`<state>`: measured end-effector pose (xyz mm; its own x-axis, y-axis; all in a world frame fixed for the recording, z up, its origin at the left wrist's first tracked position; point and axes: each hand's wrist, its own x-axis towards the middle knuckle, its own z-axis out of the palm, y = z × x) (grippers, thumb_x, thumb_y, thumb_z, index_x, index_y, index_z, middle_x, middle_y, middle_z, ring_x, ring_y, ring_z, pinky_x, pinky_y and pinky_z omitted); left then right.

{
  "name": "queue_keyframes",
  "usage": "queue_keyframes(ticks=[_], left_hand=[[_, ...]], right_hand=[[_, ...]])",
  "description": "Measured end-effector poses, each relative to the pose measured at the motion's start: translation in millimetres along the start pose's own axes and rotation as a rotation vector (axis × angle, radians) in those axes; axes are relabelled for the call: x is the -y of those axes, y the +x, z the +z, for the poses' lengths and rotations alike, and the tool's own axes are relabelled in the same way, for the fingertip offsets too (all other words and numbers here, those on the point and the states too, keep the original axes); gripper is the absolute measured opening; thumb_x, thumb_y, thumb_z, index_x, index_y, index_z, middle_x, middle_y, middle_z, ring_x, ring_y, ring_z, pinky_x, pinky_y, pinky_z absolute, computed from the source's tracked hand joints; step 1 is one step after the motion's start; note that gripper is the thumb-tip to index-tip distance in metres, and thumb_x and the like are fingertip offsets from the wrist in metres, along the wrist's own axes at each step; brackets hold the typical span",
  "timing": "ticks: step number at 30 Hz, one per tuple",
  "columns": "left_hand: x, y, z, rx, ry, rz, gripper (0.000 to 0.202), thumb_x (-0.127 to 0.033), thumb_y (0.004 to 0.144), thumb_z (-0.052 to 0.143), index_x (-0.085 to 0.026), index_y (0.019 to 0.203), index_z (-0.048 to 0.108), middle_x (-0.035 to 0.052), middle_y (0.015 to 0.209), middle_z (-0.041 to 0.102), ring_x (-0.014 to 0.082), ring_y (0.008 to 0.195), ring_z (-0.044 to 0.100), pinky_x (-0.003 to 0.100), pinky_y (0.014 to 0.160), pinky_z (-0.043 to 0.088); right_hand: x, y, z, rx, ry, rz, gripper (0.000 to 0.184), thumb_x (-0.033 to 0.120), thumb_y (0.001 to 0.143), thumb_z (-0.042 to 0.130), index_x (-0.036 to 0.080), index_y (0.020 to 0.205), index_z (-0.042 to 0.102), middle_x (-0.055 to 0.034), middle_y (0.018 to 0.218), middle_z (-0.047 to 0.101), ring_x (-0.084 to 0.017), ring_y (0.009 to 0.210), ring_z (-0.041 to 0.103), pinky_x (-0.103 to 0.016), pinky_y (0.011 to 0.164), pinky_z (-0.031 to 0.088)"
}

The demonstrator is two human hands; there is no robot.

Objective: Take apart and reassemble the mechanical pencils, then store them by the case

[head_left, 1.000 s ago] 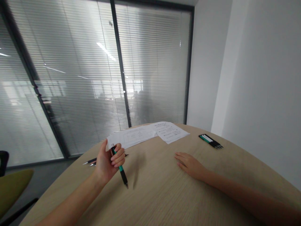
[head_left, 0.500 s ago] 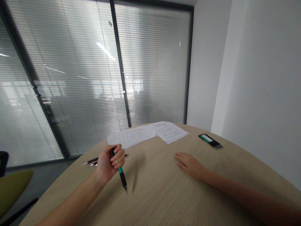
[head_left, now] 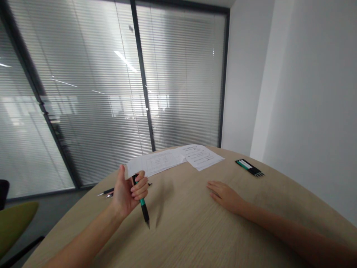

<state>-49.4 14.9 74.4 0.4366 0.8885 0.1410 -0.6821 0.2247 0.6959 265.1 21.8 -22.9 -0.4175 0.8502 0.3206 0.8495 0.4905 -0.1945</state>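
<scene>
My left hand [head_left: 129,191] is closed around a green and black pen [head_left: 144,210], its fingers wrapped over the barrel and its thumb raised off the top end. The pen's metal tip points down toward me, above the tabletop. Behind that hand, partly hidden by it, lie several pens [head_left: 107,191]. My right hand [head_left: 225,195] rests flat on the table with its fingers stretched out and holds nothing. Beyond it to the right is a flat set of pens [head_left: 249,167] in black and green, with several tips sticking out.
Two printed paper sheets [head_left: 205,158] lie near the far edge of the round wooden table [head_left: 192,230]. A glass partition with blinds [head_left: 181,82] stands behind. White wall [head_left: 312,96] borders the right side. A green chair [head_left: 16,223] is at the lower left.
My left thumb has lifted from the pen's top end and now points upward. The pen has hardly moved, and my right hand stays where it was.
</scene>
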Motion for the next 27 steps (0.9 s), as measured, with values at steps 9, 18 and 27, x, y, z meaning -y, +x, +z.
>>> queue_keyframes(ticks=[9, 18, 27], left_hand=[[0, 1, 4.1, 0.017, 0.106, -0.015, 0.025, -0.017, 0.073, 0.035, -0.017, 0.049, 0.035, -0.0093, 0.040, 0.012, 0.0043, 0.030, 0.010, 0.013, 0.025, 0.027], [2, 0, 2.8, 0.009, 0.089, 0.039, 0.035, -0.039, 0.077, 0.035, -0.016, 0.051, 0.038, -0.0095, 0.041, 0.013, 0.0042, 0.032, 0.011, 0.014, 0.026, 0.028], [11, 0, 6.6, -0.062, 0.049, 0.024, 0.034, -0.043, 0.077, 0.036, -0.016, 0.057, 0.041, -0.0073, 0.042, 0.025, 0.0050, 0.030, 0.024, 0.015, 0.028, 0.028]], right_hand=[[0, 0, -1, 0.005, 0.004, 0.005, 0.041, 0.029, 0.081, 0.034, 0.009, 0.113, 0.051, -0.0132, 0.121, 0.047, -0.021, 0.112, 0.041, -0.037, 0.096, 0.029], [-2, 1, 2, 0.003, -0.019, -0.003, 0.041, 0.030, 0.081, 0.033, 0.011, 0.112, 0.051, -0.0117, 0.120, 0.047, -0.020, 0.111, 0.041, -0.037, 0.096, 0.030], [-2, 0, 3, -0.018, 0.015, -0.001, 0.040, 0.030, 0.081, 0.035, 0.012, 0.112, 0.052, -0.0116, 0.120, 0.048, -0.020, 0.111, 0.042, -0.037, 0.096, 0.029]])
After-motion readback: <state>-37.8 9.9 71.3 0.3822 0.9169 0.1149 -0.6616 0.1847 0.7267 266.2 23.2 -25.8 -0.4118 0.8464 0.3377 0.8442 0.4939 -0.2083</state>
